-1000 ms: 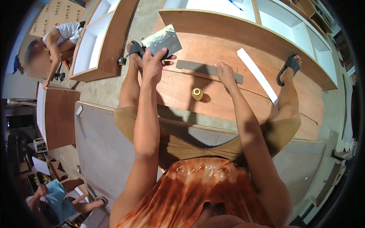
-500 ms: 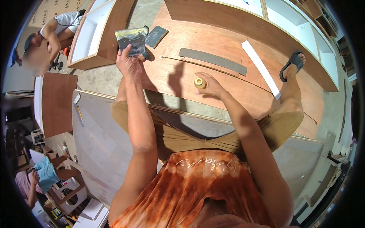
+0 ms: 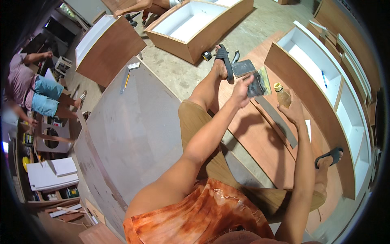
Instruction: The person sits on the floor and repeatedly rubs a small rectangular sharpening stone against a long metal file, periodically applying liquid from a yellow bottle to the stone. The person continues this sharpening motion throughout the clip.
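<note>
My left hand (image 3: 241, 92) is closed on a dark, flat, square plate (image 3: 259, 84) with a yellow smear along one edge. In my right hand (image 3: 293, 110) is a small bottle (image 3: 282, 97) with yellowish-brown contents, held tilted; its top looks uncapped. The bottle is just right of the plate, apart from it. Beyond my left hand lies a dark rectangular block (image 3: 243, 67) on the plywood. A long grey strip (image 3: 277, 122) lies on the plywood sheet (image 3: 256, 142) below both hands, and a white strip (image 3: 308, 129) shows partly behind my right forearm.
A long wooden cabinet with white compartments (image 3: 308, 75) stands at the right. Two more box units (image 3: 189, 49) (image 3: 109, 53) stand at the far side. A large grey board (image 3: 134, 138) bears a yellow-handled tool (image 3: 128, 77). Beside my sandal is a tape measure (image 3: 206, 55). Another person (image 3: 42, 89) stands at the left.
The view has swung left, so the hands appear farther right. The plate and the bottle are closer together, and the bottle now shows from its side rather than from above.
</note>
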Action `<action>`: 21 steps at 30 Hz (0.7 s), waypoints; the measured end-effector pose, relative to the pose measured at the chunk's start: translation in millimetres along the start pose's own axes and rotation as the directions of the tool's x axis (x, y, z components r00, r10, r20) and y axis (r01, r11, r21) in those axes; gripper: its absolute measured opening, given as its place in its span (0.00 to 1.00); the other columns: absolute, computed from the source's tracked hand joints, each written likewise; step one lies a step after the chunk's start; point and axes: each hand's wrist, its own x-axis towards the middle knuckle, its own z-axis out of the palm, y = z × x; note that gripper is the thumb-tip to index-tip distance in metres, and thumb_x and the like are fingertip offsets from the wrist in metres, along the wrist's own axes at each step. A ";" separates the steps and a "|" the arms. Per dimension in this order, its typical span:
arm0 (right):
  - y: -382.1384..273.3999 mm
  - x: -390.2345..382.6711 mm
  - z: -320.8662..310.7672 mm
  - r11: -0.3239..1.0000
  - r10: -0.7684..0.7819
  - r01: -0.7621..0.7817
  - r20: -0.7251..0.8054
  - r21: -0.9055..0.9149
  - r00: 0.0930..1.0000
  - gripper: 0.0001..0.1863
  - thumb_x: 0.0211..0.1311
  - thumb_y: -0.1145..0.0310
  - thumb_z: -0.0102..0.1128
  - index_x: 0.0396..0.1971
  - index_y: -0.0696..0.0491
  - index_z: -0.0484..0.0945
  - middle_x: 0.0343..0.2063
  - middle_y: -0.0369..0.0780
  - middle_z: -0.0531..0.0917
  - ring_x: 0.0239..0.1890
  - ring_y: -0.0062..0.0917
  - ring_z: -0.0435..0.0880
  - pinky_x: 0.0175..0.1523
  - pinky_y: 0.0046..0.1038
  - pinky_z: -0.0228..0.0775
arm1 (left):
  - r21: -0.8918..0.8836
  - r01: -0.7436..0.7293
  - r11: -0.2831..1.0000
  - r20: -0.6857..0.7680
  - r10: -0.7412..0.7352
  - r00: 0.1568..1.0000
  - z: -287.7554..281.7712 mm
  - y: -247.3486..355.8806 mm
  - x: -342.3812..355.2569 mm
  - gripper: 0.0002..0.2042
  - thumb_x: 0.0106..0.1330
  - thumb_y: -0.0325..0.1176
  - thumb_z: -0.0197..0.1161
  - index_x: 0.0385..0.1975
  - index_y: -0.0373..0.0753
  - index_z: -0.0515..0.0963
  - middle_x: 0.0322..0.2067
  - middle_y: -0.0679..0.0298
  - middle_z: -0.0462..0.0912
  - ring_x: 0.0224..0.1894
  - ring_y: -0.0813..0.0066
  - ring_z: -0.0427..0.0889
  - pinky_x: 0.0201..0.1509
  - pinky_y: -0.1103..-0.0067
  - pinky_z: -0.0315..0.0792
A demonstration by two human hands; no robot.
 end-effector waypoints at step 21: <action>-38.6 49.1 -68.1 0.548 -0.023 0.380 0.442 -0.745 0.897 0.28 0.40 0.55 0.83 0.40 0.50 0.79 0.38 0.40 0.86 0.42 0.34 0.88 0.43 0.36 0.79 | -0.058 0.390 0.919 0.043 -0.388 0.921 10.2 -39.5 -53.4 0.32 0.75 0.64 0.43 0.69 0.51 0.67 0.63 0.59 0.76 0.64 0.54 0.76 0.62 0.46 0.74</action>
